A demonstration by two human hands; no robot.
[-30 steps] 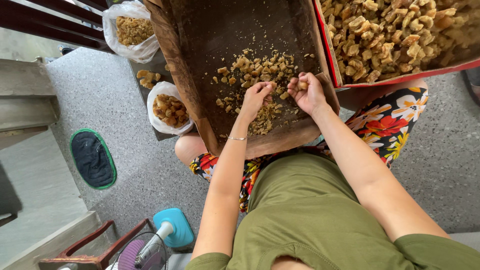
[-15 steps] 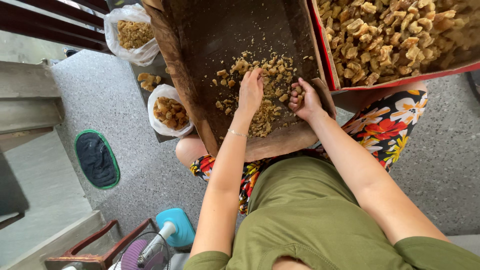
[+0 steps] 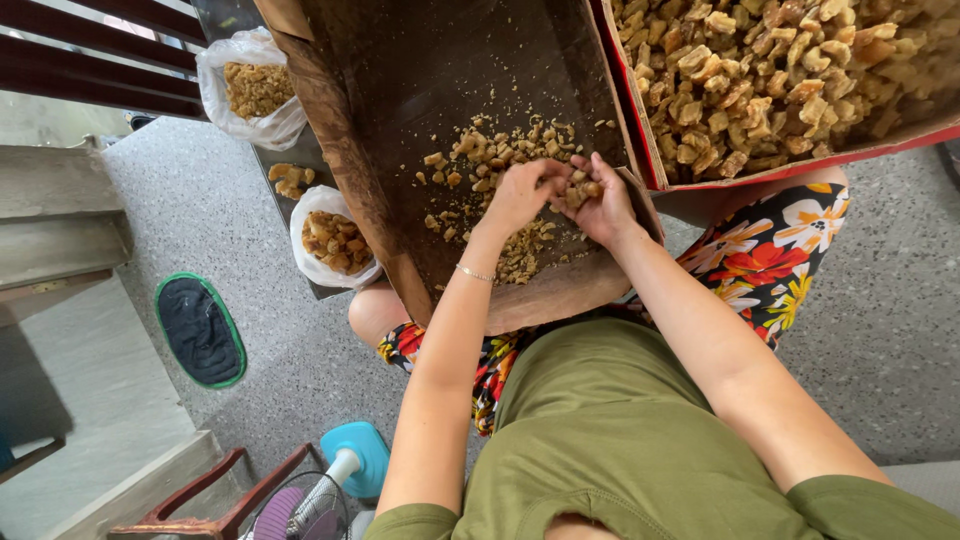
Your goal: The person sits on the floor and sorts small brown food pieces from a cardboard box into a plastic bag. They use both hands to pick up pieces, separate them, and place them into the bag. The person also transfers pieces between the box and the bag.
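A brown cardboard tray (image 3: 420,90) rests on my lap with a scatter of pale brown walnut pieces (image 3: 490,165) near its front. My right hand (image 3: 600,205) is cupped over the tray and holds several walnut pieces. My left hand (image 3: 520,195) meets it from the left, fingertips pinched at the pieces in the right palm. A thin bracelet sits on my left wrist.
A red-edged box (image 3: 790,170) heaped with walnut pieces sits at the right. Two white plastic bags of nuts (image 3: 250,90) (image 3: 335,240) lie left of the tray. A dark green-rimmed mat (image 3: 198,330), a fan (image 3: 330,490) and a concrete step (image 3: 60,220) are on the floor.
Both hands rose from the nut pile and came together. My left hand pulled back from the pile to my right palm.
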